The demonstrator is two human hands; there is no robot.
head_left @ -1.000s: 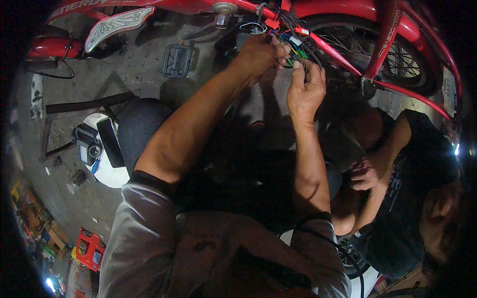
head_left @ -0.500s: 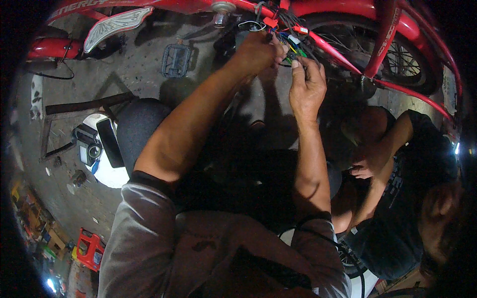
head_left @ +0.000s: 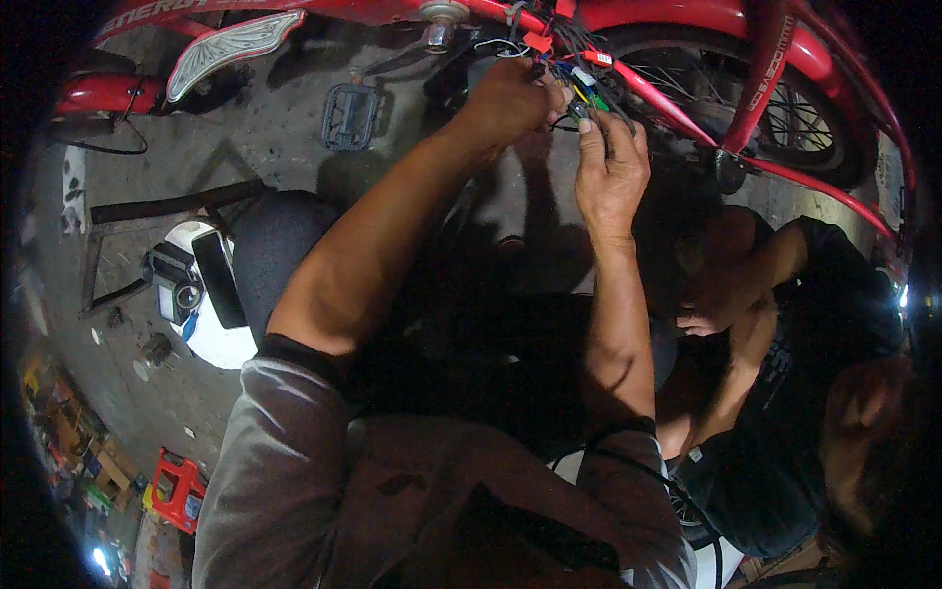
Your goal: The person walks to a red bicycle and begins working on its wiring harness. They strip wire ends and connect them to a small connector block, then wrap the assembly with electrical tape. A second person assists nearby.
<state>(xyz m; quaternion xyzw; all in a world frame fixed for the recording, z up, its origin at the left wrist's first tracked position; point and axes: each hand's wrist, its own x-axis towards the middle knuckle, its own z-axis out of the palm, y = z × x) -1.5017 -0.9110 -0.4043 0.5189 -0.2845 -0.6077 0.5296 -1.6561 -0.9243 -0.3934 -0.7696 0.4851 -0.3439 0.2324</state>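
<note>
Under the red frame of a two-wheeler hangs a bundle of thin wires in several colours, with red, white and green connectors among them. My left hand is closed on part of this bundle, fingers pinched together. Just to its right, my right hand pinches wires near the green connector between thumb and fingers. The exact ends between my fingertips are too small and partly hidden to make out. A red connector sits above my left hand.
A spoked wheel stands at the far right, a pedal left of my hands. On a white round surface lie a phone and a dark device. Another person crouches close on my right. A red plastic stool stands lower left.
Both my hands stay at the wires, with only slight shifts of the right one. The other person's hand has moved a little to the left.
</note>
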